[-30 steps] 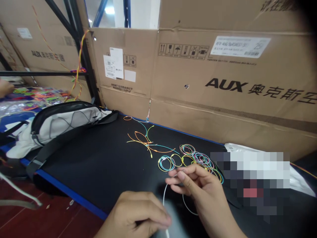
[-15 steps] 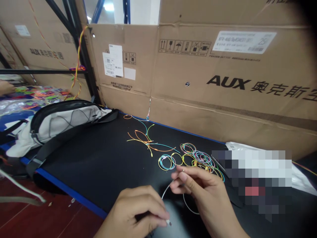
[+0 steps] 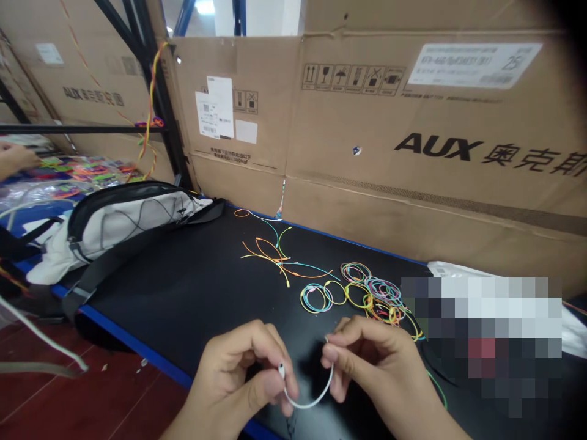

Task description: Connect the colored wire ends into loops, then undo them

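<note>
The left hand (image 3: 243,373) and the right hand (image 3: 371,366) are both nearly closed, each pinching one end of a thin white cord (image 3: 309,403) between thumb and fingers, so the cord sags in a shallow loop between them over the black surface (image 3: 183,287). Beyond the hands, coiled coloured wire rings (image 3: 316,298) and loose orange, yellow and teal strands (image 3: 275,256) lie on the surface, with a grey-white bag (image 3: 128,226) at its left and AUX cardboard cartons (image 3: 367,201) along its far edge. At far left, another person's hand (image 3: 16,157) is beside a colourful pile of wires (image 3: 87,171).
</note>
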A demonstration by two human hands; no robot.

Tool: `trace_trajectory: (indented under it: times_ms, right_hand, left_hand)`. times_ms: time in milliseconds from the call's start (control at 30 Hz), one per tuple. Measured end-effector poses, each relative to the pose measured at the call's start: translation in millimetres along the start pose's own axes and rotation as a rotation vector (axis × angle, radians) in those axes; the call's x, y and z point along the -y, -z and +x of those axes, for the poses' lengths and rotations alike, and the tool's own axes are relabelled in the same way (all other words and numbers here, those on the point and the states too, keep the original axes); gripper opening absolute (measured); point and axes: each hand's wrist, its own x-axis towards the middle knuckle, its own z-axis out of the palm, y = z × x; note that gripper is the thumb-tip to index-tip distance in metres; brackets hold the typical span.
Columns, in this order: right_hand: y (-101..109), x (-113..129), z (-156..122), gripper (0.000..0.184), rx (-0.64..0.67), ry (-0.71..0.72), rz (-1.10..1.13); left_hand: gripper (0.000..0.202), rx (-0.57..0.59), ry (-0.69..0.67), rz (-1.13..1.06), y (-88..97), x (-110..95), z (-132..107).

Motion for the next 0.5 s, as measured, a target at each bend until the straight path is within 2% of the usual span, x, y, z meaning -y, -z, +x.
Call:
trace_trajectory:
  times_ms: [167,300,400,500]
  right_hand:
    - [10,-3,7,0.023,-0.028,-0.030,-0.023]
    - [11,1,6,0.015,-0.004,-0.028,0.041]
    - [7,4,-1,0.008,0.108,-0.011,0.086]
    - [4,2,-9,0.007,0.254,-0.062,0.118]
  left_hand:
    - [0.021,0.083,0.056,-0.102,-0.3,3,-2]
    - [0.019,0.116,0.065,-0.063,4.4,3,-4]
    - [0.020,0.084,0.045,0.051,6.9,1,-3]
    - [0.025,0.095,0.040,0.199,6.5,-3,-4]
